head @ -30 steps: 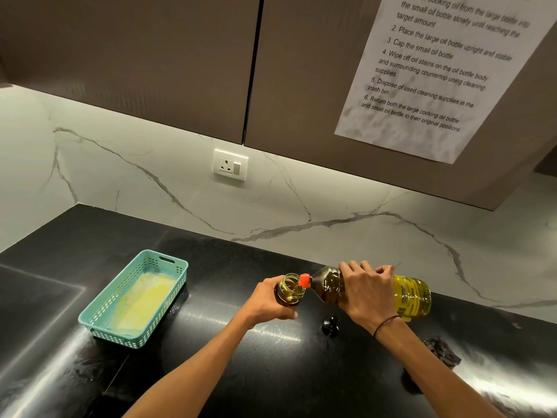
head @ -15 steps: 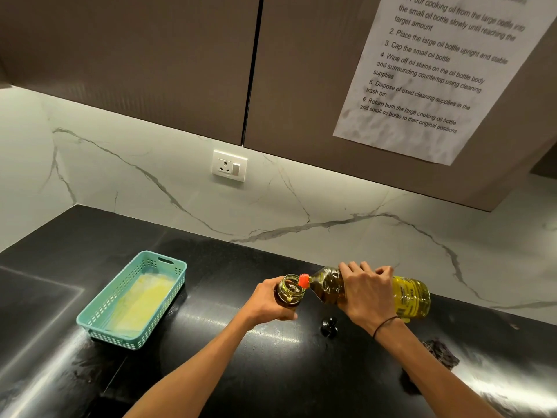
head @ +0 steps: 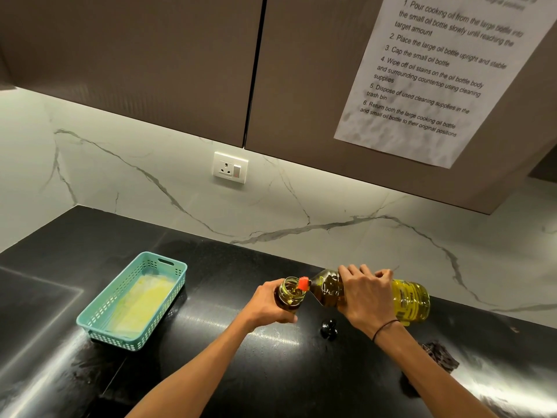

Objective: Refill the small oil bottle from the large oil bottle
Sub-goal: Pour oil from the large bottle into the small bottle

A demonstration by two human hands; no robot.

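The large oil bottle (head: pixel 410 301), clear plastic with yellow oil and a yellow label, lies tipped nearly flat, its orange-red neck (head: pixel 303 283) over the mouth of the small oil bottle (head: pixel 291 294). My right hand (head: pixel 366 297) grips the large bottle around its upper body. The small bottle is an open glass one standing on the black countertop, with oil inside. My left hand (head: pixel 266 306) wraps around its side. Two small black caps (head: pixel 328 327) lie on the counter between my forearms.
A teal plastic basket (head: pixel 90 318) holding yellowish cloths sits at the left on the black countertop (head: pixel 226 372). A dark crumpled cloth (head: pixel 440 356) lies at the right. Behind are a marble backsplash, a wall socket (head: pixel 230 167) and cabinets with a printed instruction sheet (head: pixel 434 73).
Both hands and both bottles hold nearly the same pose; the large bottle stays tipped over the small bottle's mouth. Only the view shifts slightly.
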